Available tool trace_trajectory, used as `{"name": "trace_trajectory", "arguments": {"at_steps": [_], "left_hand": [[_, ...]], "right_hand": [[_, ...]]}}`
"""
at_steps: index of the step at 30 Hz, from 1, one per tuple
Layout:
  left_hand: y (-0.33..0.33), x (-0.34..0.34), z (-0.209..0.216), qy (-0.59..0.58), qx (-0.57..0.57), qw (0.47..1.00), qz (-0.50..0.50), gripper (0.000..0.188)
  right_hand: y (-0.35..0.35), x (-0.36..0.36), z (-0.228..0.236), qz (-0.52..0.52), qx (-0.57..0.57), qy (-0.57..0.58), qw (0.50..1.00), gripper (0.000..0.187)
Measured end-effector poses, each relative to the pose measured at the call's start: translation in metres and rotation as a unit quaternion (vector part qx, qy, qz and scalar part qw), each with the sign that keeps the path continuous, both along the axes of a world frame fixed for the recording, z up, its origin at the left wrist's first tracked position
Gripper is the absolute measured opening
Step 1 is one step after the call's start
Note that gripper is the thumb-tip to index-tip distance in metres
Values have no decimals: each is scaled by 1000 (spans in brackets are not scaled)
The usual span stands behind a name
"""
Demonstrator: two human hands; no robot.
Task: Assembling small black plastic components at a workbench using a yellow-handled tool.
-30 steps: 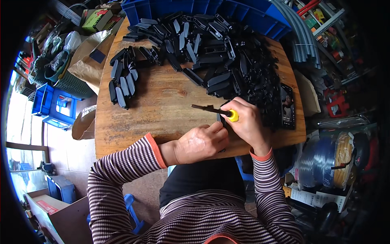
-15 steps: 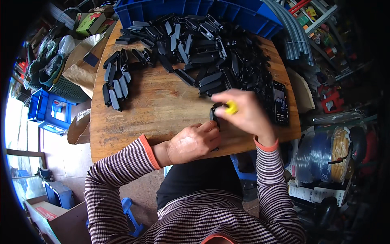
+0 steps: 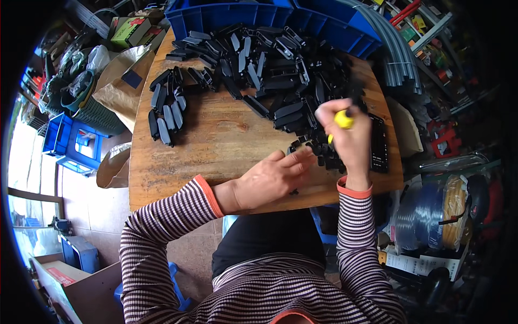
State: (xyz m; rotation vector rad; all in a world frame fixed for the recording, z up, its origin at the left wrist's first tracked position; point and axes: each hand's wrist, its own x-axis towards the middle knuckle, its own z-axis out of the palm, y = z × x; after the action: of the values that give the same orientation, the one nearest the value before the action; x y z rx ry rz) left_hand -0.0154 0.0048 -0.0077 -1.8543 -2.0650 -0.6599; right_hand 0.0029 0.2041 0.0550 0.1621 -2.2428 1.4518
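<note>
Wooden table, right hand above its right side, closed round yellow-handled tool, left hand by its near edge, half-extended, grip cannot be told, black parts heaped across its far side, phone at its right edge.

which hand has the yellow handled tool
The right hand grips the yellow-handled tool; the left hand has no tool and is beside small black parts.
</note>
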Motion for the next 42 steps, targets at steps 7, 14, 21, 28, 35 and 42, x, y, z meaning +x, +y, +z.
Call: {"name": "trace_trajectory", "arguments": {"at_steps": [7, 14, 21, 28, 35, 42], "left_hand": [[-12, -49, -9, -133, -30, 977, 165, 43], [-17, -103, 4, -64, 106, 974, 192, 42], [-25, -99, 1, -65, 14, 980, 189, 44], [-34, -71, 13, -169, 1, 969, 182, 31], [-41, -69, 14, -149, -75, 967, 191, 30], [-25, -49, 13, -168, -71, 970, 160, 41]], "right_hand": [[6, 11, -50, -30, 283, -78, 955, 15], [-1, 4, -50, 4, 297, -120, 947, 17], [0, 15, -44, 1, 282, -92, 955, 18], [2, 38, -25, 17, 210, -104, 972, 18], [4, 46, -26, 21, 218, -108, 970, 17], [5, 47, -40, 30, 226, -88, 970, 12]]}}
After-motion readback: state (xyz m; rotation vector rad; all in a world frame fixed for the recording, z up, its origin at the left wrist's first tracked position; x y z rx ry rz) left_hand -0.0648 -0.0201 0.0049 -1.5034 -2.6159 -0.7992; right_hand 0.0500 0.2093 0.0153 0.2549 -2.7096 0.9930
